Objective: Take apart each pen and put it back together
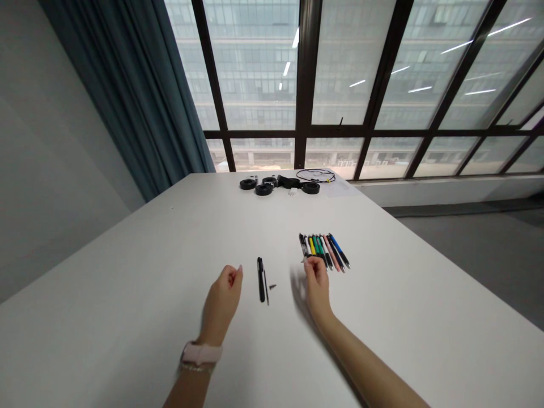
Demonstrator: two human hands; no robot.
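My left hand (224, 292), with a pale pink watch strap (202, 353) on the wrist, is loosely curled just above or on the table. Nothing shows in its fingers. To its right lie a black pen barrel (260, 280), a thin dark refill (266, 287) and a small dark piece, perhaps a spring or tip (272, 287). My right hand (317, 283) is closed in a pinch at the near left end of a row of several pens (327, 250). Whether it grips the leftmost black pen (302, 242) or something smaller is unclear.
Several black tape-like rolls (263, 189) and a coiled black cable (317, 174) lie at the far end of the white table (148, 272). Beyond stand large windows (259, 73) and a blue curtain (140, 85). The table's right edge drops to a grey floor (480, 243).
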